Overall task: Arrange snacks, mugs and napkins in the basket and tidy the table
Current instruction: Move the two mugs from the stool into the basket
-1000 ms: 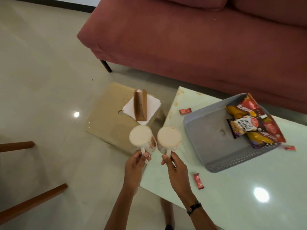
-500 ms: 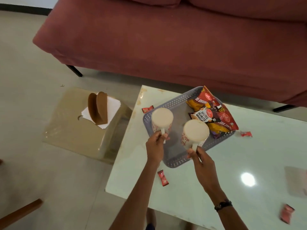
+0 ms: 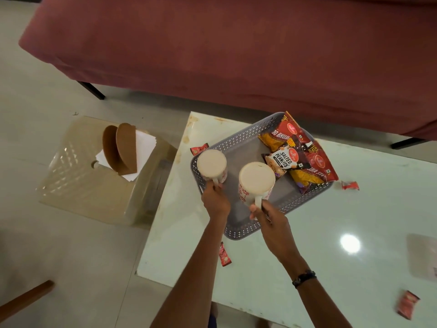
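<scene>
Mugs are hovering over the grey basket [image 3: 238, 143] as a person is carrying one in each hand, both vessels patterned in red and apparently ceramic, so they are likely rigid, fairly weighty and prone to chipping if knocked together. At about nine o'clock in the basket, the left hand [image 3: 214, 197] is pinching the handle of the left mug [image 3: 212, 165]; toward six o'clock, the right hand [image 3: 272, 221] is closing its fingers round the handle of the right mug [image 3: 255, 179]. Handles are looking like the safest hold, since the glazed walls would probably be slippery. Snack packets [image 3: 299, 153] are crowding the basket's three o'clock side, leaving the bare floor beneath the mugs free. White napkins [image 3: 144, 147] are waiting in a brown holder [image 3: 120, 150] on a plastic stool [image 3: 78, 176] well off at nine o'clock, while small red sachets [image 3: 224, 254] are lying scattered across the pale table [image 3: 319, 233].
</scene>
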### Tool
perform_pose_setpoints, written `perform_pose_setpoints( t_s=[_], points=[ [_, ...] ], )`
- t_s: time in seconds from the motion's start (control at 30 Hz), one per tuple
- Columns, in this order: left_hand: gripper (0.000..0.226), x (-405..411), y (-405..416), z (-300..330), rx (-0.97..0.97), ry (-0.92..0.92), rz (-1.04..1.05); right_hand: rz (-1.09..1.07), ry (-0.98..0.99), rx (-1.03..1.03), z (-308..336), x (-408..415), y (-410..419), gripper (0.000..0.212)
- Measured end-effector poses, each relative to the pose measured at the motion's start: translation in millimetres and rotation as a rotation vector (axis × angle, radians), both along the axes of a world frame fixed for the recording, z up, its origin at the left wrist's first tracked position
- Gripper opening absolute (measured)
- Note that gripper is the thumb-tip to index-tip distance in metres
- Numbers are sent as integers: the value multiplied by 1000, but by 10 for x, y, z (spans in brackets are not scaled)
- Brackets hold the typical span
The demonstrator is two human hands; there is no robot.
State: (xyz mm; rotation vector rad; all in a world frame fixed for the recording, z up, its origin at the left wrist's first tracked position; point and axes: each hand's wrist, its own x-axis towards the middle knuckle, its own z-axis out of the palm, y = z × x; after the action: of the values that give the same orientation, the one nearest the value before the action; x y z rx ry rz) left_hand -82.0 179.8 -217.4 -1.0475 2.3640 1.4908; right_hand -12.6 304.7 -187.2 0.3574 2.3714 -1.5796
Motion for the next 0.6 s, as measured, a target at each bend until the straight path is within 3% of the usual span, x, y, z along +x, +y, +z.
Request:
perform_pose_setpoints(
  t_s=[0.17, 0.37, 0.6],
  points=[
    [29, -38, -49, 233, -87, -236, -97, 115, 7, 5, -134, -27, -25, 17],
    [34, 259, -62, 369, -100, -31, -147, 317, -84, -45, -220, -82, -49, 18],
    [31, 439, -118, 273, -142, -7, -178, 498, -154, 60, -290, -168, -50, 23]
  ],
)
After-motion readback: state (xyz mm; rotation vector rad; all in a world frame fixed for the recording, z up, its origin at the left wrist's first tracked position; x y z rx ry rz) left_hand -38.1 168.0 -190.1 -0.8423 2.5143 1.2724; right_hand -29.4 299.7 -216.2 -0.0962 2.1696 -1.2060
